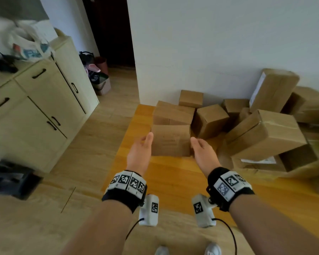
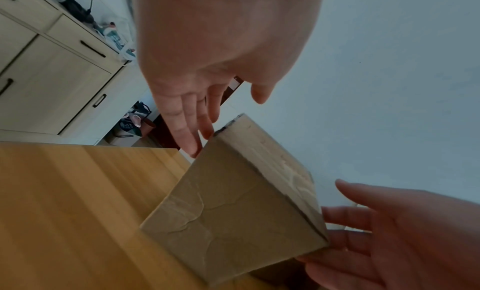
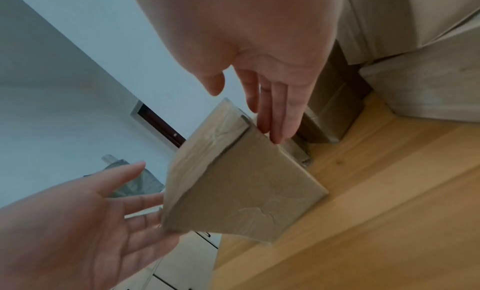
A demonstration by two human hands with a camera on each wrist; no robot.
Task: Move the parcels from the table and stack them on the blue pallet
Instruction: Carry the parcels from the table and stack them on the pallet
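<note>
A small brown cardboard parcel [image 1: 170, 139] stands nearest me on the orange wooden table [image 1: 166, 173]. My left hand [image 1: 145, 142] is at its left side and my right hand [image 1: 196, 142] at its right side, both open with straight fingers. In the left wrist view the left hand [image 2: 207, 117] has its fingertips at the edge of the parcel [image 2: 233, 202]. In the right wrist view the right hand [image 3: 246, 114] reaches down along the far side of the parcel [image 3: 241, 187]. I cannot tell whether either palm presses the cardboard. The blue pallet is out of view.
Several more parcels [image 1: 265, 129] lie heaped on the table behind and to the right, against the white wall. A cream cabinet [image 1: 44, 100] with a bag [image 1: 29, 46] on top stands left. Beyond are a dark doorway [image 1: 109, 34] and shoes [image 1: 98, 78] on the floor.
</note>
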